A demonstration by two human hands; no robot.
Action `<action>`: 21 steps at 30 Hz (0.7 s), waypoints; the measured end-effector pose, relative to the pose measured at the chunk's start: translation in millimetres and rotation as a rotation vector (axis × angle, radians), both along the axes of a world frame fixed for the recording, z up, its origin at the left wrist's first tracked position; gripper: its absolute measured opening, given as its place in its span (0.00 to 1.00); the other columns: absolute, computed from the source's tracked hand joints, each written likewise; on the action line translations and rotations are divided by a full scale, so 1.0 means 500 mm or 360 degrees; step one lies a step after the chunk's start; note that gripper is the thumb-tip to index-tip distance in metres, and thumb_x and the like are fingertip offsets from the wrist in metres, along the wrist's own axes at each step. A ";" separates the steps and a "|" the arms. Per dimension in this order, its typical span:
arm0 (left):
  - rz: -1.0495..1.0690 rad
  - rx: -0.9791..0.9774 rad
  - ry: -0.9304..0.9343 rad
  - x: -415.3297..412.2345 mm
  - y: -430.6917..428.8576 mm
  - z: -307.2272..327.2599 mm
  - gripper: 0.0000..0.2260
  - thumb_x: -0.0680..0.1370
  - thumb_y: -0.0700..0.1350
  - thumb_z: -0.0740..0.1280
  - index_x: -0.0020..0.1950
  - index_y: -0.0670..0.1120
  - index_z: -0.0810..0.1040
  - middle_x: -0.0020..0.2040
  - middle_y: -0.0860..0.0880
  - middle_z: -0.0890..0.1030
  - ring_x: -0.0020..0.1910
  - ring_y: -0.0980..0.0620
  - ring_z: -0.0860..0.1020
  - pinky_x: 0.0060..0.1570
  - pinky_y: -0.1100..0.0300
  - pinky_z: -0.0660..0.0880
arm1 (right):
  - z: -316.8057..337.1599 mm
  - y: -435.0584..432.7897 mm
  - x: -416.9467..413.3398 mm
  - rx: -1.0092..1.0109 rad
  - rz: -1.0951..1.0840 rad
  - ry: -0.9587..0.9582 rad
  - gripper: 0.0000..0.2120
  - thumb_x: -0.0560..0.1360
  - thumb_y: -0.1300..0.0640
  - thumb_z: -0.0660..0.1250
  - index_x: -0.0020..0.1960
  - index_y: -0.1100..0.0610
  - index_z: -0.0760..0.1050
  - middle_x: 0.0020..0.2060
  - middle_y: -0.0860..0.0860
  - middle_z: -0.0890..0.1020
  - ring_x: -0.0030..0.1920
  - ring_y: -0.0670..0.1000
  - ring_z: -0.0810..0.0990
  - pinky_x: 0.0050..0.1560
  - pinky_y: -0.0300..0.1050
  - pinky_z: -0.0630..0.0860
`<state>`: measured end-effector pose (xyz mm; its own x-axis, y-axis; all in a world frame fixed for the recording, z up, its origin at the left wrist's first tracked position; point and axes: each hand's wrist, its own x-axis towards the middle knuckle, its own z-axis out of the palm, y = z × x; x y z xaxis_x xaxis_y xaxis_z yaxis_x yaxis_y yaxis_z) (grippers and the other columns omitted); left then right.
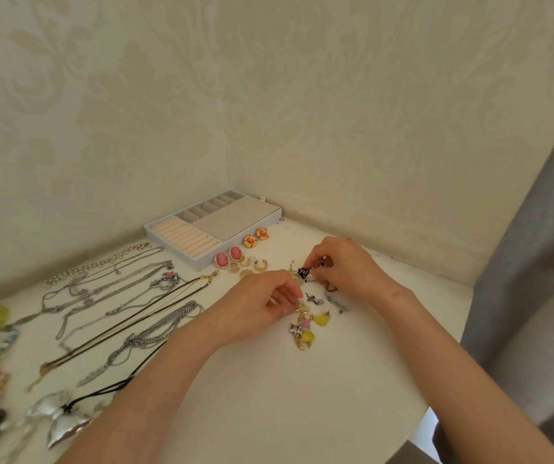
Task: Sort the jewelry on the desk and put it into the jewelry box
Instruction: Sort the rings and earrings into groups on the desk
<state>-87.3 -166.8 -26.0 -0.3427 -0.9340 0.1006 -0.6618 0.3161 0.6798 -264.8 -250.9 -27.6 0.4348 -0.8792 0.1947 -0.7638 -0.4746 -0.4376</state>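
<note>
Head view: nearest, a silver butterfly pendant [58,420] lies at the left of the white desk [268,396]. Beyond it, the left hand [262,303] has its fingers curled and pinches a small gold charm [302,308] above a loose cluster of yellow pieces [322,319] and a pink star [305,323]. Just past it, the right hand [345,266] pinches a dark charm [303,272] at its fingertips. Chain necklaces [118,296] lie spread to the left. Farther back sit gold hoop earrings [252,264], pink oval earrings [229,256] and round gold earrings [256,237], just beside the open jewelry box [212,226] in the corner.
</note>
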 end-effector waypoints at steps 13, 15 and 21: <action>0.0188 -0.0306 0.0029 -0.001 -0.016 -0.021 0.11 0.78 0.38 0.64 0.56 0.52 0.74 0.58 0.52 0.72 0.54 0.61 0.73 0.50 0.71 0.70 | -0.008 -0.020 -0.045 -0.0052 -0.0395 -0.0600 0.14 0.76 0.70 0.62 0.48 0.56 0.83 0.44 0.49 0.79 0.39 0.39 0.72 0.37 0.23 0.67; 0.0216 -0.0349 -0.0036 -0.004 -0.023 -0.029 0.14 0.78 0.41 0.65 0.63 0.51 0.71 0.63 0.52 0.68 0.60 0.59 0.69 0.59 0.67 0.68 | -0.009 -0.020 -0.048 -0.0030 -0.0403 -0.0515 0.14 0.76 0.70 0.61 0.49 0.57 0.83 0.44 0.49 0.78 0.40 0.42 0.72 0.37 0.26 0.67; 0.0096 -0.0072 -0.0213 -0.029 -0.027 -0.035 0.25 0.79 0.49 0.62 0.74 0.52 0.58 0.76 0.55 0.55 0.74 0.57 0.55 0.66 0.66 0.52 | -0.013 -0.022 -0.053 0.0001 -0.0299 -0.0316 0.19 0.74 0.72 0.59 0.53 0.55 0.82 0.47 0.49 0.78 0.38 0.40 0.72 0.36 0.30 0.67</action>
